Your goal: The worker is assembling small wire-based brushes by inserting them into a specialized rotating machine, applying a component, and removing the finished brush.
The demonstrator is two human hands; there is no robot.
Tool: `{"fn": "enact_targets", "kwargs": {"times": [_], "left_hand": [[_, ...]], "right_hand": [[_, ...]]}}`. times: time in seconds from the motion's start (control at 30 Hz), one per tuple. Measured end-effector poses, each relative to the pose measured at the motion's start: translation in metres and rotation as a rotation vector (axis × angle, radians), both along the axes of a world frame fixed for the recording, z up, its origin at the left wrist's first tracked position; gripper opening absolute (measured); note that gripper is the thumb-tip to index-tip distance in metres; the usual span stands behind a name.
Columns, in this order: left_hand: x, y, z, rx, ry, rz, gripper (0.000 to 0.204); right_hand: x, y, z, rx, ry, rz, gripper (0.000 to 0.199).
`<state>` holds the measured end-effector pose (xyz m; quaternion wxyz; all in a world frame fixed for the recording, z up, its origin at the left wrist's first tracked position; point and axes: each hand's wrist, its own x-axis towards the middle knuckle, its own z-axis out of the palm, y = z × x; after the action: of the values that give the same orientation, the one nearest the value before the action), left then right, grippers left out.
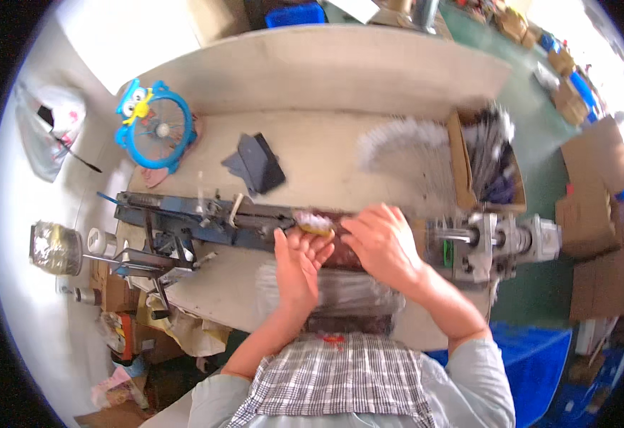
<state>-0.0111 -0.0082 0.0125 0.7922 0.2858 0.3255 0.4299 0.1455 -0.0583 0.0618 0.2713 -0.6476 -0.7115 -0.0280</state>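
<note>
My left hand [300, 262] is turned palm up, its thumb apart and its fingers curled under a small white piece with a yellow edge [315, 224]. Motion blur hides what exactly this piece is. Just to the right, my right hand [384, 241] faces down with bent fingers and the fingertips drawn together; whatever they pinch is too small to make out. Both hands are over a long dark metal bench machine [205, 220]. A dark brown surface [345, 258] shows under them. Nearest to me lies a stack of clear plastic sleeves [354, 291].
A blue cartoon fan [156, 130] stands at the back left, beside dark grey flat pieces [258, 162]. Blurred clear sleeves [412, 146] and an open carton [462, 160] lie back right. A metal cylinder mechanism [501, 242] ends the machine; a blue bin [533, 371] stands below.
</note>
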Motion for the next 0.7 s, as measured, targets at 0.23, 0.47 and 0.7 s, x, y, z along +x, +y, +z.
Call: {"fn": "enact_targets", "kwargs": {"times": [0.23, 0.47, 0.7], "left_hand": [[-0.039, -0.01, -0.02, -0.01, 0.237, -0.066, 0.049], [-0.224, 0.031, -0.086, -0.224, 0.194, 0.678, 0.034], [-0.371, 0.065, -0.084, -0.271, 0.57, 1.22, 0.038]], "right_hand": [[0.004, -0.016, -0.016, 0.164, 0.271, 0.113, 0.014], [0.0, -0.049, -0.051, -0.275, 0.228, 0.099, 0.016], [0.011, -0.046, -0.057, -0.467, 0.039, 0.142, 0.01]]}}
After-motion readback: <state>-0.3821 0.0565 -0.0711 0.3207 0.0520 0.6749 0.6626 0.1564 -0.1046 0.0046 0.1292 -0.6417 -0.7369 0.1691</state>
